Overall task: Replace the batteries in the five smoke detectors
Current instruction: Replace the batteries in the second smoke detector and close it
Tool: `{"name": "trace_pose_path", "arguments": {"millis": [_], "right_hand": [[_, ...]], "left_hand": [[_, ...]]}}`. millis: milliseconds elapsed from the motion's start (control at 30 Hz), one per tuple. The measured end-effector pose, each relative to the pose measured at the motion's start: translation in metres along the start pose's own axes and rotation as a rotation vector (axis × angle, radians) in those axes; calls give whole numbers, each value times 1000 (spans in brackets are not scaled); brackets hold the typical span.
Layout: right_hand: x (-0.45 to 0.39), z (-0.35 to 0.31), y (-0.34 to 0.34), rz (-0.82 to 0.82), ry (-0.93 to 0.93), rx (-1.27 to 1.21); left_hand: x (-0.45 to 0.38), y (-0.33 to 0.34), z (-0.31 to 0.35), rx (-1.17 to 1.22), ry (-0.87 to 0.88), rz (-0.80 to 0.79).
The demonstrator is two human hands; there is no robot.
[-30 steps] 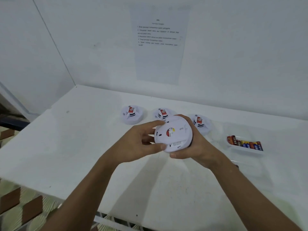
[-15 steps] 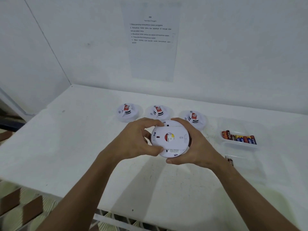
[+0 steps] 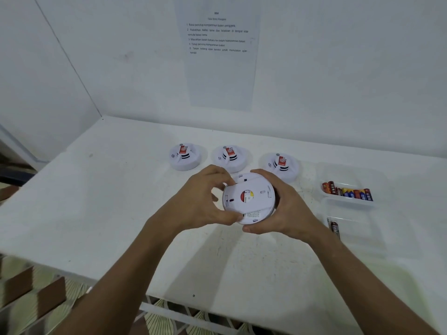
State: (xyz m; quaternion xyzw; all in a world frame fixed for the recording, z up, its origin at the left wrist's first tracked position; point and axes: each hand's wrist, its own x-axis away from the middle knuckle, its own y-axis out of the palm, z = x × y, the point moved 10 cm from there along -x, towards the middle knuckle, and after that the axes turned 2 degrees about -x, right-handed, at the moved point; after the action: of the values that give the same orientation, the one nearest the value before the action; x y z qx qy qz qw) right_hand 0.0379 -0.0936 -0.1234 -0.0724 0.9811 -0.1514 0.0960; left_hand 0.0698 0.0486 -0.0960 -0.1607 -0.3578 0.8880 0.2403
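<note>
I hold a round white smoke detector (image 3: 250,198) above the table, its back plate with a red and yellow label facing me. My left hand (image 3: 205,197) grips its left rim with thumb and fingers. My right hand (image 3: 284,205) cups its right side from behind. Three more white smoke detectors stand in a row behind: the left detector (image 3: 185,157), the middle detector (image 3: 231,157) and the right detector (image 3: 281,164), each with a red tag on top. A clear tray (image 3: 348,201) at the right holds several batteries (image 3: 348,192).
A second clear tray (image 3: 358,234) nearer me at the right holds a dark battery (image 3: 335,228). A printed instruction sheet (image 3: 219,52) hangs on the white wall behind the white table (image 3: 108,201). The table's front edge runs below my forearms, with patterned floor beyond.
The detector has been tilted and turned a little in my hands, so its back plate faces me more squarely. My view has shifted slightly to the right.
</note>
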Motion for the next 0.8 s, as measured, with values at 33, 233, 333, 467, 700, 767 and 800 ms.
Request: {"name": "trace_pose_path", "arguments": {"millis": [33,233,333,467,700,767,800], "right_hand": [[0,-2,2,-8,-7,6],[-3,0,15,-56,-7,5],[-3,3,18,-90,15,2],[-4,4,22,-95,7,28],[-1,10,33,-153,45,0],[-2,9,36,-151,45,16],[-2,9,37,-143,44,31]], "left_hand": [[0,0,1,-43,14,3],[0,-1,-1,-176,52,9],[5,-2,-5,-121,67,46],[11,3,-16,-92,24,100],[22,4,-28,36,10,114],[24,0,-28,37,23,148],[25,-3,-28,32,30,174]]}}
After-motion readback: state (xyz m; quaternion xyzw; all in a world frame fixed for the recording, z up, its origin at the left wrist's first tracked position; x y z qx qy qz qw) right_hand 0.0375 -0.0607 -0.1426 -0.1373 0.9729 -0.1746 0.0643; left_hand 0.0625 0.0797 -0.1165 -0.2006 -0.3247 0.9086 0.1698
